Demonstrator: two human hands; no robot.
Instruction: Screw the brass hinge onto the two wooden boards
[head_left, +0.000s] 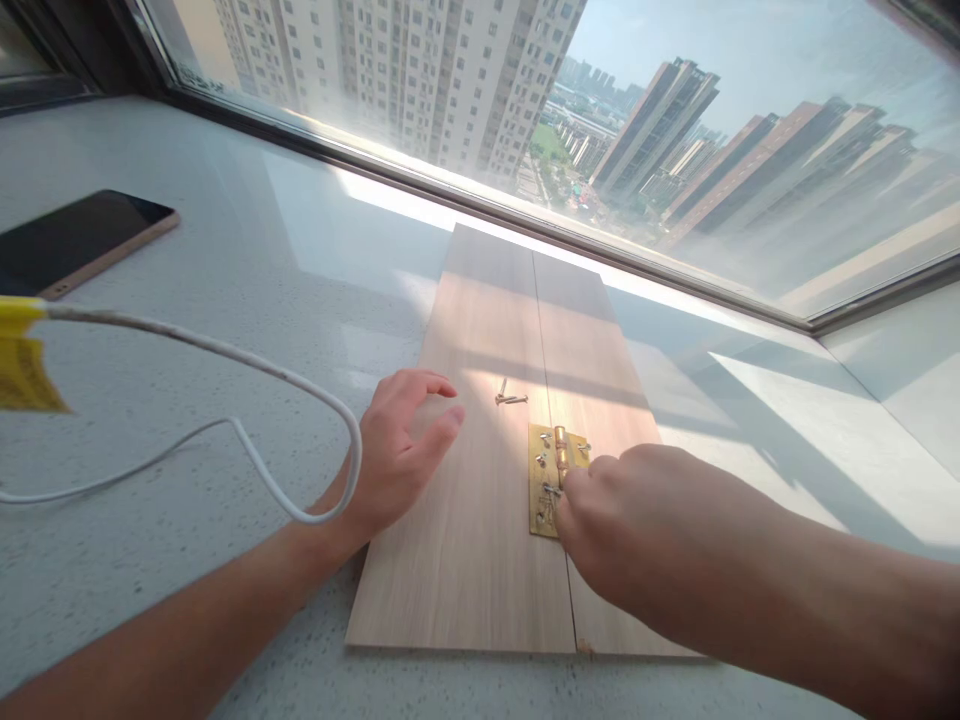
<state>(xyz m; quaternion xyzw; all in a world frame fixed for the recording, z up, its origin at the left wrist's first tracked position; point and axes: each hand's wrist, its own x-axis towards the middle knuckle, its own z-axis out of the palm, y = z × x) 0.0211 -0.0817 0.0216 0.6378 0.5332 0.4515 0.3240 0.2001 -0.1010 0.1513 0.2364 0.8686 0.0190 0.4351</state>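
Two pale wooden boards (465,560) lie side by side with a narrow seam between them. A brass hinge (537,500) rests across the seam, with several screws standing or leaning in it. My right hand (630,510) is over the hinge's right side, its fingers pinched together; a screw (553,490) shows by the fingertips, and whatever is inside the pinch is hidden. Above the left board's edge, my left hand (405,440) is open with thumb and fingers apart, holding nothing. A few loose screws (511,399) lie on the left board, beyond the hinge.
A phone (86,235) lies at the far left on the speckled white surface (247,330). A white cable (225,350) with a yellow tag (26,360) loops close to my left wrist. A window frame (420,185) runs behind the boards.
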